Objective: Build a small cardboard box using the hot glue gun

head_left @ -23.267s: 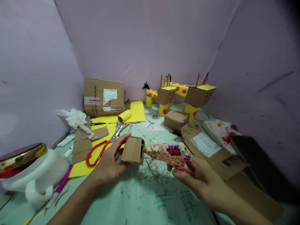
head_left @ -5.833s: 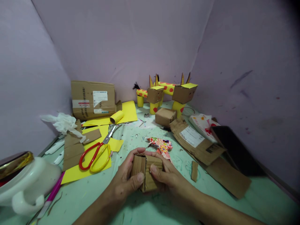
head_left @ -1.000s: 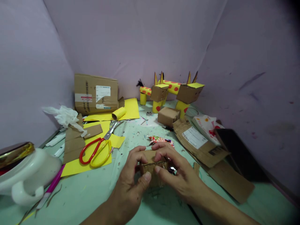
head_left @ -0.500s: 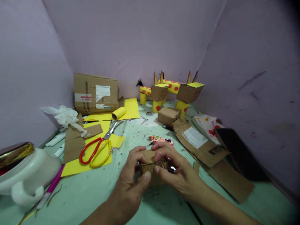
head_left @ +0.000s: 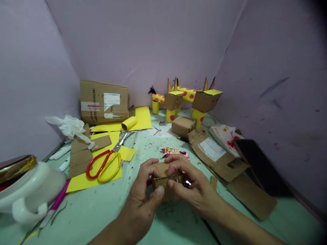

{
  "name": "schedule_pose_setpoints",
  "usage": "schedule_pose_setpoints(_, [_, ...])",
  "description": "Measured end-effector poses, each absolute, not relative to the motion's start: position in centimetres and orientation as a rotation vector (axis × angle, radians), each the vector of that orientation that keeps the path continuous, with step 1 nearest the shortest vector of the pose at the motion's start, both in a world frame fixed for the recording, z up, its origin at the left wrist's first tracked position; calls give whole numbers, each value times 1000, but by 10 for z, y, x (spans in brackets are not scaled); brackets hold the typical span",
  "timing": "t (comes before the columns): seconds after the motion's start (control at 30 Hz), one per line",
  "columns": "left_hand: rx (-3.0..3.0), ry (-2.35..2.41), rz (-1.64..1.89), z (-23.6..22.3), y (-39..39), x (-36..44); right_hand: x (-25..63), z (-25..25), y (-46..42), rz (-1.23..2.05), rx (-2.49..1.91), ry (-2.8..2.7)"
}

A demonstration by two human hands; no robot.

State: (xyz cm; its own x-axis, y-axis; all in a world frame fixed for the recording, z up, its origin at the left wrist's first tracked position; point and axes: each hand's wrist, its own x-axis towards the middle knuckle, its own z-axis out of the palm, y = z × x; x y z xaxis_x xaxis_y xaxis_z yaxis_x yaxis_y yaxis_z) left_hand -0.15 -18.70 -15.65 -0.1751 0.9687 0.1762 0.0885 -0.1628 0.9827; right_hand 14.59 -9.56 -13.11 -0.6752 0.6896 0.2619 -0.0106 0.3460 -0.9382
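Observation:
Both my hands grip a small brown cardboard box (head_left: 163, 177) just above the green table top (head_left: 97, 211). My left hand (head_left: 144, 199) wraps its left side, thumb pressed on the front face. My right hand (head_left: 191, 187) closes over its top and right side, fingers curled on the upper edge. Just behind the box lies a glue gun covered in flowered paper (head_left: 175, 152), partly hidden by my fingers.
Red and yellow scissors (head_left: 103, 165) lie on yellow paper (head_left: 87, 180) to the left. A white jar with a gold lid (head_left: 28, 190) stands at the near left. Cardboard pieces (head_left: 217, 154), a dark tablet (head_left: 258, 166), spotted yellow cardboard animals (head_left: 189, 102) and a shipping box (head_left: 103, 102) lie beyond.
Over the last second my hands and the box have barely moved. Earlier my right hand held the glue gun against the box; it now lies on the table.

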Motion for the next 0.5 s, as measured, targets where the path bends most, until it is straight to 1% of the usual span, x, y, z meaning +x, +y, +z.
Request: schedule_pose_setpoints(0.5, [1324, 1346, 1487, -160, -186, 0, 146, -132, -96, 1436, -594, -1950])
